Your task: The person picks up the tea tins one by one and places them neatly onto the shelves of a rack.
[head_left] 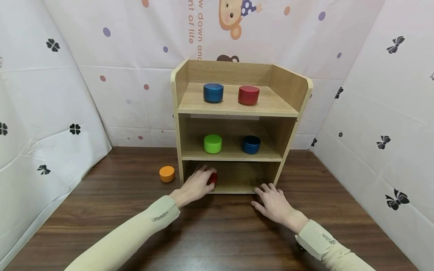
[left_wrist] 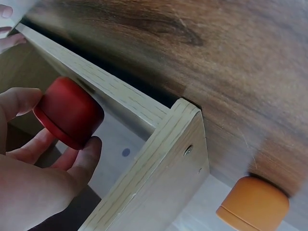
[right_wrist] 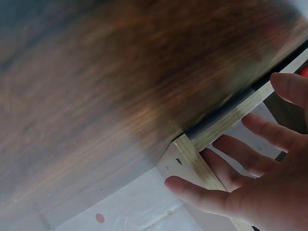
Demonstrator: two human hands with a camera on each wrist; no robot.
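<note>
My left hand (head_left: pixel 196 185) reaches into the lowest compartment of a small wooden shelf unit (head_left: pixel 291 86), at its left side. Thumb and fingers grip a round red tin (left_wrist: pixel 70 113) around its sides; in the head view the hand partly covers this tin. Whether it touches the shelf board (head_left: pixel 237 180) I cannot tell. My right hand (head_left: pixel 274 205) is at the right front corner of the same compartment. Its fingers are spread and reach over the front edge, holding nothing, as the right wrist view shows.
A blue tin (head_left: pixel 213 93) and another red tin (head_left: pixel 248 95) stand on the top board. On the middle board are a green tin (head_left: pixel 212 144) and a dark blue tin (head_left: pixel 251 145). An orange tin (head_left: pixel 167 174) stands on the table (head_left: pixel 217 233), left of the unit.
</note>
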